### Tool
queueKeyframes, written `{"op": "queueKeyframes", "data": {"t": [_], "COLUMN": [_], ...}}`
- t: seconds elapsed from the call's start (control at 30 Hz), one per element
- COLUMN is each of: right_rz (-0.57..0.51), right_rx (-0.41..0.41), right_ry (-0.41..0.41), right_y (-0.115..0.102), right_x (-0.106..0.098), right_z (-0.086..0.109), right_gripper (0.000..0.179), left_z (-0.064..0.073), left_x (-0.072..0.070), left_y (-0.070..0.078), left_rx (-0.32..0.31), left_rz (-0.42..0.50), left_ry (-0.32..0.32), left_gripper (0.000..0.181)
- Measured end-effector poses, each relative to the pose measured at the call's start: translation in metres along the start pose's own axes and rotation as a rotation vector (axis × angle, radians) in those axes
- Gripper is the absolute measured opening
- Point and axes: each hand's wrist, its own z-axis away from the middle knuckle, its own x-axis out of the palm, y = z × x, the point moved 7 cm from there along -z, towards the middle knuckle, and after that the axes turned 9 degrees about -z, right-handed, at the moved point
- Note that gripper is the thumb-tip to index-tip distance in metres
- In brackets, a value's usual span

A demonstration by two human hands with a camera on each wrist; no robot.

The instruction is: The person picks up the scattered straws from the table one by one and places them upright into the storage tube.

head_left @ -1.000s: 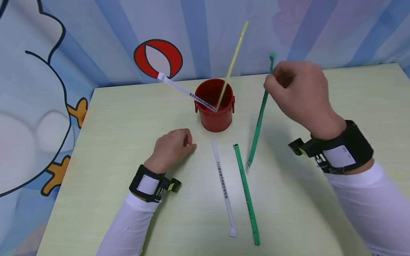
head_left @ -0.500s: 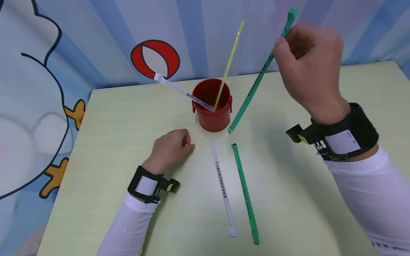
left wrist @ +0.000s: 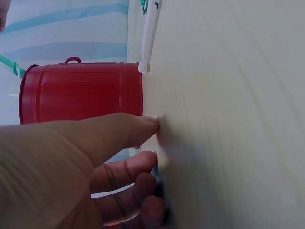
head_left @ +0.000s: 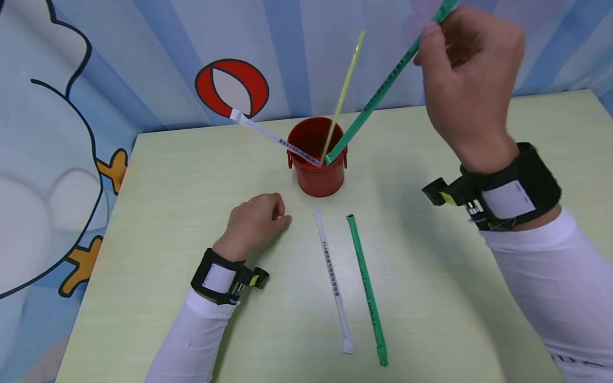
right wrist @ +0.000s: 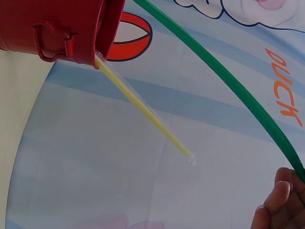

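My right hand [head_left: 474,80] pinches a green paper-wrapped straw [head_left: 383,90] near its top end, up at the right. The straw slants down to the left, its lower end over the mouth of a small red bucket [head_left: 320,183]; whether it touches the rim I cannot tell. A yellow straw in clear wrap [head_left: 346,93] and a white-wrapped straw [head_left: 268,132] lean in the bucket. Nearer the front, my left hand [head_left: 254,223] rests on the table, fingers loosely curled around nothing. The left wrist view shows its thumb [left wrist: 114,133] close to the tabletop.
Another white-wrapped straw [head_left: 332,276] and another green-wrapped straw [head_left: 367,290] lie side by side on the pale table [head_left: 191,175], in front of the bucket. Behind the table's back edge hangs a printed blue cloth [head_left: 158,69]. A handle [right wrist: 50,43] sticks out from the bucket's side.
The right hand has risen with the green straw. Its lower end has swung up and left from above the table to the bucket's mouth. The left hand has stayed in place.
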Motion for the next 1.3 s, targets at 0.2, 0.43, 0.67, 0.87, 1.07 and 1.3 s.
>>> {"op": "queueKeyframes", "data": {"t": [0.2,0.43,0.67,0.87,1.07,1.3], "right_rz": [-0.017,0.014,0.043,0.055,0.095,0.120], "right_rx": [-0.012,0.030,-0.029,0.043,0.108,0.203], "right_ry": [-0.009,-0.076,-0.165,-0.187,-0.220,-0.262], "right_y": [0.002,0.010,0.015,0.026,0.035,0.041], "right_x": [0.003,0.014,0.026,0.037,0.046,0.053], "right_z": [0.001,0.010,0.022,0.032,0.042,0.051], "right_gripper": [0.029,0.031,0.033,0.031,0.031,0.034], "left_z": [0.000,0.001,0.001,0.002,0.002,0.002], "left_x": [0.000,0.000,0.000,0.000,-0.001,0.000], "left_y": [0.000,0.000,0.000,0.001,0.002,0.002], "left_rx": [-0.006,-0.005,-0.008,-0.001,0.010,0.008], "left_rz": [-0.004,-0.008,-0.006,-0.007,-0.002,-0.006], "left_ry": [-0.007,-0.001,-0.010,-0.006,-0.005,-0.008], "left_gripper": [0.020,0.021,0.020,0.019,0.018,0.018]}}
